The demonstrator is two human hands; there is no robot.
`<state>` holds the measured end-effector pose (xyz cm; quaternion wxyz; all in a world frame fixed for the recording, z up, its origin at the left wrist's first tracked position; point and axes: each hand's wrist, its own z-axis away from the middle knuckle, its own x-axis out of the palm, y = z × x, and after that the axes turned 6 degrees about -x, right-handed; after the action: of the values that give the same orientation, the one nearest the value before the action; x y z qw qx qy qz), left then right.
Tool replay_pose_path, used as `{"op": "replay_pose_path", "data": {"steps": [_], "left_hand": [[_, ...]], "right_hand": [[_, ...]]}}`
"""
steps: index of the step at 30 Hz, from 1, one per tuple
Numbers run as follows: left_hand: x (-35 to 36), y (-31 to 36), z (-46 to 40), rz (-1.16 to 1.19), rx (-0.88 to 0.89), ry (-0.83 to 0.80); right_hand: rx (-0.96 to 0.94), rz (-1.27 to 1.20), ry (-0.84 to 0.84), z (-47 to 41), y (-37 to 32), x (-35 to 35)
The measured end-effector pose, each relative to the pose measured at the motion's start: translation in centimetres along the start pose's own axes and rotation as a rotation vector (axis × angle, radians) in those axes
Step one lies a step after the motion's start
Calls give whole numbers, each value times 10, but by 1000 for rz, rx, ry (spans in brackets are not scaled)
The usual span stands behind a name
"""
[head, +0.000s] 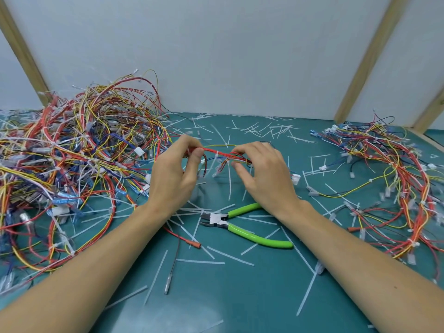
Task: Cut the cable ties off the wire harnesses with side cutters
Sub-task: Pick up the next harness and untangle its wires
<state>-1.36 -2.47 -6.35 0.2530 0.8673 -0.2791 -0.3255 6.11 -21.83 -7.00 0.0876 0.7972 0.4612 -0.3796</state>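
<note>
Teal mat covers the desk (240, 296) under us, with pale wall panels and wooden battens behind. Largest on it: a big tangled heap of wire harnesses (72, 164) at our left, red, yellow, blue and white leads with white connectors, piled up against the wall. A smaller, flatter heap of harnesses (396, 188) spreads along the right side.

Between the 2 heaps our 2 bare forearms reach in from the near edge. We hold 1 harness (223, 155) raised above the mat, stretched between both hands. Left hand (173, 174) pinches its left end, thumb against forefinger, fingers narrow on the red leads. Right hand (262, 171) curls over the right end, fingers closed round the bundle; the exact grip is hidden behind the knuckles. A white cable tie (217, 155) wraps the bundle midway between the hands, its tail hanging down.

Side cutters (240, 227) with green handles lie flat on the mat, just below the right wrist, untouched, blades pointing left and slightly apart.

Cut tie offcuts (216, 258), thin white strips, are scattered over the whole mat, thickest near the back wall. 1 loose red lead with an orange terminal (195, 243) lies left of the cutters.
</note>
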Motion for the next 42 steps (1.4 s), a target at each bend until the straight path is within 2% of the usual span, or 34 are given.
{"op": "replay_pose_path", "data": {"steps": [8,11,14,18,24,31,42], "left_hand": [[0,2,0,-278,-91,65],[-1,3,-2,-344,-5,56],[-1,11,-3,-360,165,38],[3,21,0,-358,310,-58],[5,19,2,-355,276,-62],[8,13,1,-411,200,-35],[1,5,-1,-291,-63,72]], "right_hand": [[29,-117,3,1,-1,-4],[-6,-115,-23,2,-2,-5],[-35,-81,-7,1,-2,-5],[-108,-24,33,2,-7,-5],[-171,51,77,1,-11,-4],[-148,16,98,0,-10,-2],[82,-62,145,-1,1,-2]]}}
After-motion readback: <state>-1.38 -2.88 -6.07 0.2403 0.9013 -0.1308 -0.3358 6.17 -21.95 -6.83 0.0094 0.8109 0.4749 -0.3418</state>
